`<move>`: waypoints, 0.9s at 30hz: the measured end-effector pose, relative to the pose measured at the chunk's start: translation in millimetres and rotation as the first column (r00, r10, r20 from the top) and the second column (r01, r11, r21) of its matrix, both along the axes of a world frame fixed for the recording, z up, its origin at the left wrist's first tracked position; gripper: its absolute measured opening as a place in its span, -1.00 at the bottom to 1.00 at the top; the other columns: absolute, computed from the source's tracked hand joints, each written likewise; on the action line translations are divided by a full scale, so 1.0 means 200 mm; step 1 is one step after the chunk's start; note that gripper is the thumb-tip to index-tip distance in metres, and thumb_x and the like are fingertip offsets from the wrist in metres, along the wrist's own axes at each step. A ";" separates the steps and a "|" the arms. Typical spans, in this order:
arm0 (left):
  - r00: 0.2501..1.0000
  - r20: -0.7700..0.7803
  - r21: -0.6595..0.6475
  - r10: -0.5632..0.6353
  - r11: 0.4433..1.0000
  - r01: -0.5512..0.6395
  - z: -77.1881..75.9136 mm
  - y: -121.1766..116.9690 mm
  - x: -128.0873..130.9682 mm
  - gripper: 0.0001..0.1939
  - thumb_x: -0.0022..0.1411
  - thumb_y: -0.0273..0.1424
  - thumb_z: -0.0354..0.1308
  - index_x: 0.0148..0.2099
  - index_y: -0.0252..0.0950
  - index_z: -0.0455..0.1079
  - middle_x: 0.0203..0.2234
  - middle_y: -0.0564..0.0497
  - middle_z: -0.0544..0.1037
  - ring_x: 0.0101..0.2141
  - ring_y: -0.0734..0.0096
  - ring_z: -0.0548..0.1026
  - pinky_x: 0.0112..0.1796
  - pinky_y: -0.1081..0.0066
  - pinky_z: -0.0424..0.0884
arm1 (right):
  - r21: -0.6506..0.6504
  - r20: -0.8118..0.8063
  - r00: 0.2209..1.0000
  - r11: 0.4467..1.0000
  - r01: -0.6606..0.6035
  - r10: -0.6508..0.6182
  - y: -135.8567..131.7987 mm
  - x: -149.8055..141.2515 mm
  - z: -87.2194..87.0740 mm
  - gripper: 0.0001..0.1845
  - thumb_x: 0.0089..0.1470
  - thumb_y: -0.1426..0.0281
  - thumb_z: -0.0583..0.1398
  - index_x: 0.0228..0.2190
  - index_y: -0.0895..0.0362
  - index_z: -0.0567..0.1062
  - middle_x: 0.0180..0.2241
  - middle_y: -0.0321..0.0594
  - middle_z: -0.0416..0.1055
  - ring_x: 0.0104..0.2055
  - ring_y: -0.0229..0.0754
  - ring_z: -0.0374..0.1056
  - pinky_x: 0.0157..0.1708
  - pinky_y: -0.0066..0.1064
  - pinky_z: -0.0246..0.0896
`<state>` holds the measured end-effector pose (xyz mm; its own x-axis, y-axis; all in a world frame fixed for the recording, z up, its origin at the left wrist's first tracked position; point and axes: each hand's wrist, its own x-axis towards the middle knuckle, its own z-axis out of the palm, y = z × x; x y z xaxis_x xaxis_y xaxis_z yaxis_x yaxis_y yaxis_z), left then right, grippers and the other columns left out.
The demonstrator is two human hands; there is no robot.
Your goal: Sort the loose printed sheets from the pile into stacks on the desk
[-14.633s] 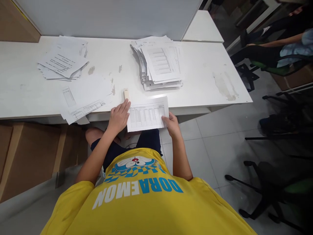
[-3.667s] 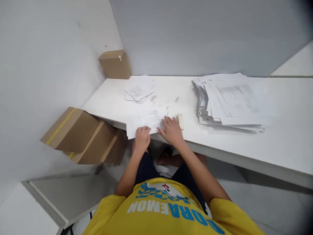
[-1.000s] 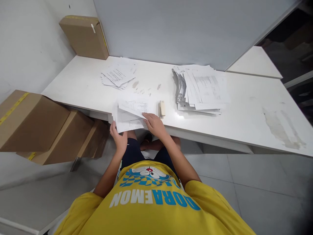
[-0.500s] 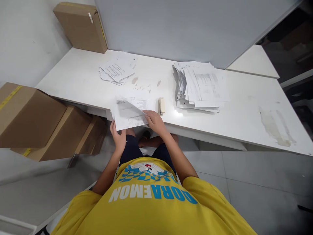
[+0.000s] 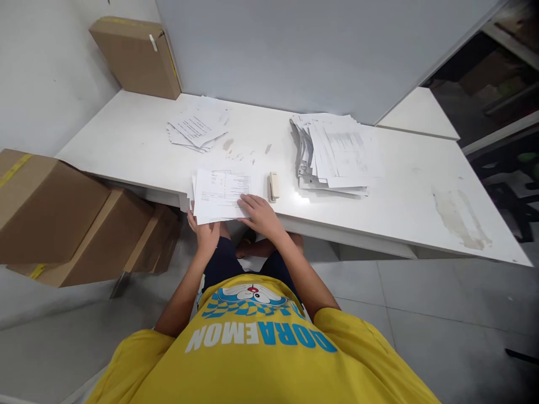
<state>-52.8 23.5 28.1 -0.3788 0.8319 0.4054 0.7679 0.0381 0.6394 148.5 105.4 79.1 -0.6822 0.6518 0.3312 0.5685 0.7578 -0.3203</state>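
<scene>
A few printed sheets of paper (image 5: 221, 193) hang partly over the front edge of the white desk. My left hand (image 5: 206, 233) grips their lower left corner, with fingers partly hidden behind the sheets. On the right side of the top page, my right hand (image 5: 263, 217) lies with its fingers stretched out, the thumb close to the lower edge. The top page lies flat and shows a printed table and lines of text. Just right of the sheets, apart from my right hand, stands a cream stapler (image 5: 273, 186).
A thick, uneven stack of papers (image 5: 334, 151) sits right of the stapler. Farther back on the left is a smaller spread of printed sheets (image 5: 197, 128). A cardboard box (image 5: 137, 59) stands in the desk's back left corner. More cardboard boxes (image 5: 46, 207) are beside the desk, lower left.
The page that was lifted and folded over in my right hand now lies flat on the others. My right hand's fingers have spread over it. The view has shifted slightly.
</scene>
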 end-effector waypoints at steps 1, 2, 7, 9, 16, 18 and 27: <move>0.999 -0.034 -0.013 -0.002 1.000 0.002 0.01 0.02 -0.01 -0.40 0.31 -0.19 0.06 0.34 -0.25 0.19 0.36 -0.25 0.08 0.40 -0.04 -0.36 0.30 -0.20 -0.27 | 0.017 0.008 1.000 1.000 0.011 -0.011 0.00 -0.01 0.00 -0.55 0.24 0.26 0.16 0.12 0.14 0.39 0.21 0.05 0.32 0.25 0.13 0.22 0.17 0.04 0.19; 0.998 -0.065 -0.026 -0.008 1.000 0.006 0.02 0.05 -0.01 -0.45 0.31 -0.19 0.06 0.29 -0.25 0.27 0.33 -0.27 0.16 0.40 -0.08 -0.38 0.28 -0.26 -0.33 | 0.031 0.010 1.000 0.999 0.020 -0.020 0.00 -0.02 0.00 -0.61 0.26 0.31 0.12 0.09 0.13 0.41 0.18 0.04 0.36 0.22 0.11 0.25 0.14 0.01 0.21; 0.980 -0.185 -0.047 -0.077 0.996 0.070 0.09 0.16 -0.05 -0.57 0.32 -0.19 0.06 0.13 -0.27 0.42 0.21 -0.31 0.33 0.39 -0.17 -0.29 0.24 -0.34 -0.42 | 0.072 0.011 0.996 0.994 0.083 -0.084 0.04 -0.06 0.02 -0.70 0.33 0.40 -0.01 -0.11 0.16 0.50 -0.05 0.01 0.53 -0.02 0.01 0.42 -0.11 -0.17 0.31; 0.971 -0.220 -0.051 -0.098 0.995 0.089 0.13 0.21 -0.07 -0.55 0.33 -0.19 0.05 0.18 -0.23 0.38 0.25 -0.27 0.29 0.39 -0.19 -0.22 0.23 -0.35 -0.43 | 0.106 -0.022 0.986 0.980 0.166 -0.165 0.06 -0.06 0.04 -0.67 0.34 0.39 -0.04 -0.16 0.16 0.51 -0.12 0.02 0.55 -0.13 -0.02 0.45 -0.18 -0.21 0.30; 0.978 0.004 0.017 -0.209 0.978 0.209 0.20 0.19 -0.07 -0.46 0.33 -0.05 0.01 0.22 -0.25 0.33 0.22 -0.26 0.34 0.36 -0.12 0.00 0.29 -0.17 -0.06 | 0.229 -0.159 0.982 0.964 0.137 -0.101 0.00 -0.07 0.07 -0.66 0.34 0.42 -0.06 -0.13 0.15 0.49 -0.10 0.02 0.55 -0.07 -0.06 0.46 -0.13 -0.23 0.31; 0.904 0.303 0.097 -0.301 0.954 0.285 0.17 0.12 -0.01 -0.40 0.36 0.02 -0.09 0.29 -0.21 0.22 0.17 -0.23 0.39 0.27 0.02 0.24 0.21 -0.01 0.22 | 0.215 -0.138 0.989 0.974 0.077 -0.048 -0.03 -0.08 0.05 -0.67 0.33 0.43 -0.05 -0.11 0.15 0.49 -0.07 0.02 0.54 -0.03 -0.07 0.45 -0.11 -0.22 0.31; 0.144 0.960 0.260 -0.240 0.956 -0.136 0.12 0.07 0.25 -0.46 0.03 -0.10 0.38 0.02 -0.22 0.45 -0.05 -0.12 0.59 -0.06 0.22 0.57 -0.05 0.33 0.47 | -0.020 -0.236 0.968 0.996 -0.090 0.083 -0.18 -0.06 0.01 -0.59 0.30 0.15 0.05 0.02 0.09 0.46 0.11 -0.03 0.43 0.18 0.01 0.31 0.20 -0.01 0.12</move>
